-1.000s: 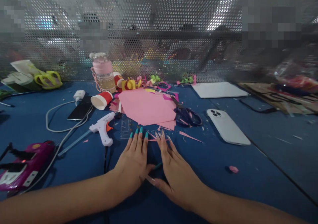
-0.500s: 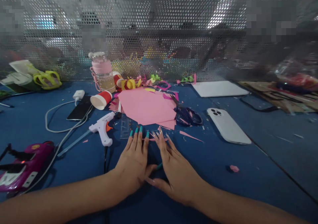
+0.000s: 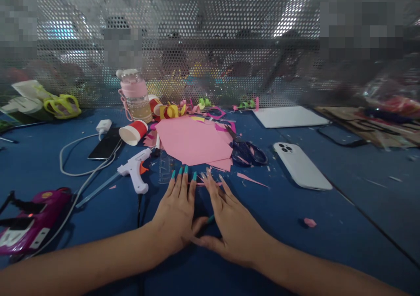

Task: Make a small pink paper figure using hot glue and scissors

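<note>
We are pressing both palms flat on the blue counter [image 3: 328,243], side by side, thumbs meeting between them. Our left hand [image 3: 177,213] is lying released, its fingers stretched forward and grasping nothing; our right hand [image 3: 229,226] is lying the same way, fingers spread and flat. Under the fingertips of both hands a thin pink paper strip [image 3: 205,184] is resting on the counter, and the right hand's fingertips are touching it. Just beyond the fingertips a large pink paper sheet [image 3: 193,141] is lying flat, with a clear ruler [image 3: 166,167] partly tucked beneath its near edge, just ahead of the left hand. Ahead and to the left of the left hand a white glue gun [image 3: 136,169] is lying on its side. Ahead and to the right of the right hand dark scissors [image 3: 244,149] are lying against the sheet, and further right a white phone [image 3: 302,167] is lying face down.
</note>
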`<state>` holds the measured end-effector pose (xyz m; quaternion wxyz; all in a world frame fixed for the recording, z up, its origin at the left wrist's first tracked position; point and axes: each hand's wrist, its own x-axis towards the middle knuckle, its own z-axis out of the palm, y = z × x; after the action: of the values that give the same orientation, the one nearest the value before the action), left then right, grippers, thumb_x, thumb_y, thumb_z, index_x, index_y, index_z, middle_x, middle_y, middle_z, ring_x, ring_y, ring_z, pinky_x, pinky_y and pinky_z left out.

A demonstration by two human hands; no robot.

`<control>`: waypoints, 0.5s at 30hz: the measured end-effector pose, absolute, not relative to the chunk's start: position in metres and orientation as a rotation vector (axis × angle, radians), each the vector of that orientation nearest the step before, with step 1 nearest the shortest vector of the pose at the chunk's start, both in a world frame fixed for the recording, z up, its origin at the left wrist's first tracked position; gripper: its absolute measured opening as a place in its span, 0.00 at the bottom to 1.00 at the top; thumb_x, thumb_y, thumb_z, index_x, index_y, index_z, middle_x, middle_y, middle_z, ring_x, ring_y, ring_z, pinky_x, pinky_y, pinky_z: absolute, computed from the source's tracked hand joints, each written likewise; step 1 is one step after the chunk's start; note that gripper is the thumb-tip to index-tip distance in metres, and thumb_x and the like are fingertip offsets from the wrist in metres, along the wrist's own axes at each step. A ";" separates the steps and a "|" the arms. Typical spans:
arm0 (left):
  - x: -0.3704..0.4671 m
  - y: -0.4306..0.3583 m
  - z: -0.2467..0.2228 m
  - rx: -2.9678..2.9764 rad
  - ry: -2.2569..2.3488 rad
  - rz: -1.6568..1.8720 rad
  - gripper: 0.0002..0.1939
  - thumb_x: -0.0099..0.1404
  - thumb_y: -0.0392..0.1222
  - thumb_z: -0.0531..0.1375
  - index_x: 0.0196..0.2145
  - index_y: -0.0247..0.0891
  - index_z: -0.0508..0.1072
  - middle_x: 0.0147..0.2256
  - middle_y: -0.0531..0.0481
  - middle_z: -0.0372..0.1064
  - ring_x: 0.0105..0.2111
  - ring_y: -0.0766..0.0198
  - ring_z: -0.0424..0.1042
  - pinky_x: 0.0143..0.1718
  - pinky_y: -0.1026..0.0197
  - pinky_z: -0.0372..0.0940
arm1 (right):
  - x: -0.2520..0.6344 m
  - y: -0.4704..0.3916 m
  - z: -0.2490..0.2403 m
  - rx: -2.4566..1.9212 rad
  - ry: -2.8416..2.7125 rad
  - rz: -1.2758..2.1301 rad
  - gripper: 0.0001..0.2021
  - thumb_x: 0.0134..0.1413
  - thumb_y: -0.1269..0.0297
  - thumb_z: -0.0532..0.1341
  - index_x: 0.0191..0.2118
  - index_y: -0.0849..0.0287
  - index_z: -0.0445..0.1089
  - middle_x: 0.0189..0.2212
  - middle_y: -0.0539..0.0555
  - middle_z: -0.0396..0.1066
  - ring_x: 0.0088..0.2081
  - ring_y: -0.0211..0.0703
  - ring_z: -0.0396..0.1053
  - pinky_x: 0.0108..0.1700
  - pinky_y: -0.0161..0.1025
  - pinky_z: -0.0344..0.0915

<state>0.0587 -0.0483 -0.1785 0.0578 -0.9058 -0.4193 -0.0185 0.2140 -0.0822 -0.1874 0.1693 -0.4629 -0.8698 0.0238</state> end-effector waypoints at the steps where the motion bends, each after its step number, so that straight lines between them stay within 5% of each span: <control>1: 0.059 -0.048 -0.178 -2.747 -1.267 -0.053 0.37 0.58 0.58 0.48 0.54 0.21 0.58 0.55 0.26 0.53 0.57 0.44 0.49 0.54 0.45 0.49 | 0.214 -0.082 -0.187 -1.323 -2.473 0.074 0.52 0.48 0.38 0.45 0.59 0.76 0.15 0.58 0.78 0.44 0.60 0.61 0.43 0.53 0.60 0.52; 15: 0.059 -0.046 -0.174 -2.763 -1.277 -0.010 0.39 0.57 0.59 0.46 0.55 0.21 0.56 0.55 0.27 0.52 0.58 0.45 0.48 0.55 0.45 0.45 | 0.215 -0.079 -0.189 -1.331 -2.438 0.078 0.53 0.46 0.37 0.48 0.60 0.77 0.20 0.58 0.77 0.45 0.59 0.62 0.45 0.53 0.61 0.52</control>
<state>0.0591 -0.0459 -0.1739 0.0487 -0.9067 -0.4189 -0.0033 0.2146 -0.0786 -0.1893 0.1804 -0.4711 -0.8630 0.0277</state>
